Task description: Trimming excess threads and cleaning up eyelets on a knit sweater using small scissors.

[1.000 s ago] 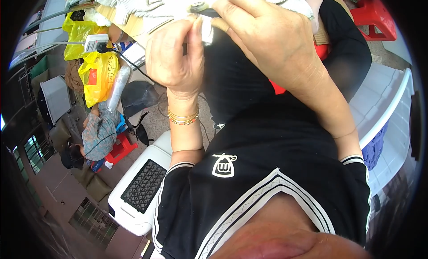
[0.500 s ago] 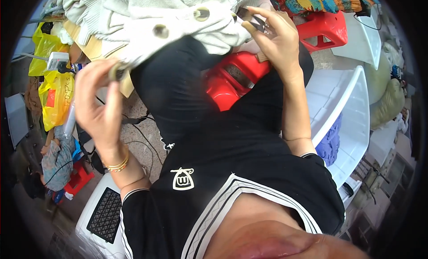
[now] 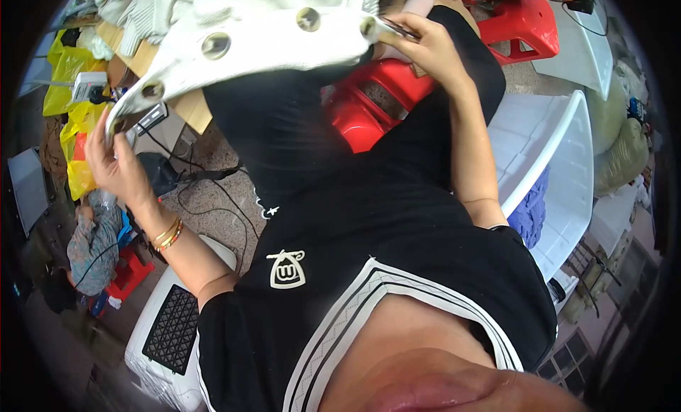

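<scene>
A white knit cardigan (image 3: 252, 54) stretches between my hands above my lap, its edge carrying several large round buttons (image 3: 216, 46). At the left end, my left hand (image 3: 122, 160) is closed on the edge, fingers and thumb around the last button. My right hand (image 3: 429, 49) pinches the other end beside a button (image 3: 368, 27). A slim dark metal tool, seemingly thread snips (image 3: 401, 29), also sits in that hand; its tips are partly hidden. The rest of the knit lies over a wooden tabletop (image 3: 195, 113).
Red plastic stools (image 3: 521, 30) stand between my legs and at the far right. A white bin (image 3: 550, 139) holding purple cloth (image 3: 528, 213) is by my right arm. Yellow bags (image 3: 79, 139), a power strip (image 3: 152, 118) and cables lie left. Another person (image 3: 92, 249) sits farther left.
My left hand has moved left and slightly down, drawing the buttoned edge out longer and flatter. My right hand has shifted only a little, and the tool has turned in it.
</scene>
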Demonstrator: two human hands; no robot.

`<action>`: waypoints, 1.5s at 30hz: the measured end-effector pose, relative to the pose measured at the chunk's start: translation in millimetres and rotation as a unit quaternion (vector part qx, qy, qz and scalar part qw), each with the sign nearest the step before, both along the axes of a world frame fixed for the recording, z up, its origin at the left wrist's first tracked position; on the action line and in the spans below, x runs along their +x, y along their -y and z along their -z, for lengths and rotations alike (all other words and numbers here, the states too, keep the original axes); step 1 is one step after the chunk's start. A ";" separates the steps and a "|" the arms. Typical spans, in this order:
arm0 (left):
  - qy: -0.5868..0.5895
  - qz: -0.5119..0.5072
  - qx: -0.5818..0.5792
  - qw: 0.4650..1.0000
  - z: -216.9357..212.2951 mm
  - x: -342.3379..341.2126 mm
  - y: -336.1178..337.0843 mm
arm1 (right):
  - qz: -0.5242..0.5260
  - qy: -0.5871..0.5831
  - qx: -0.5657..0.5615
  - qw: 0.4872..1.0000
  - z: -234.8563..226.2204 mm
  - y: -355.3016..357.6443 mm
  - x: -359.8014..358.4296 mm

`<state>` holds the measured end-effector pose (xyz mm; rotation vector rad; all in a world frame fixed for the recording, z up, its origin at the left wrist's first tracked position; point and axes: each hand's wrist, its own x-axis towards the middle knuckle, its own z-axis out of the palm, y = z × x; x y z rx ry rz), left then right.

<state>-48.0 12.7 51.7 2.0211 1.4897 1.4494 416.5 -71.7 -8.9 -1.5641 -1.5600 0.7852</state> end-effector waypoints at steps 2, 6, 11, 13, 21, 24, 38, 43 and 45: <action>0.042 0.024 0.009 0.999 2.2 -1.0 -5.4 | 0.000 0.058 0.075 0.996 5.9 5.4 10.5; 0.104 0.000 0.141 0.985 -20.0 -7.3 -12.8 | 0.266 0.234 0.344 0.869 -43.3 32.2 47.6; 0.148 0.026 0.138 0.979 -2.5 -3.6 -17.5 | 0.188 0.291 0.370 0.862 -50.2 49.1 62.0; 0.215 0.041 0.100 0.971 13.9 4.5 -16.7 | 0.179 0.299 0.371 0.861 -34.6 53.3 59.4; 0.180 0.074 0.111 0.975 18.1 5.2 -2.4 | 0.210 0.252 0.304 0.895 2.5 67.6 59.6; 0.166 0.091 0.118 0.975 15.7 10.0 1.0 | 0.214 0.239 0.309 0.895 9.2 70.5 68.9; 0.066 0.121 -0.114 0.984 53.8 31.8 35.0 | 0.268 0.226 0.252 0.902 24.1 74.6 55.2; 0.036 0.085 -0.089 0.992 59.8 24.7 38.4 | 0.276 0.208 0.296 0.890 4.4 74.8 38.4; 0.135 0.093 -0.101 0.981 52.2 28.8 36.3 | 0.258 0.203 0.303 0.895 1.4 79.5 39.2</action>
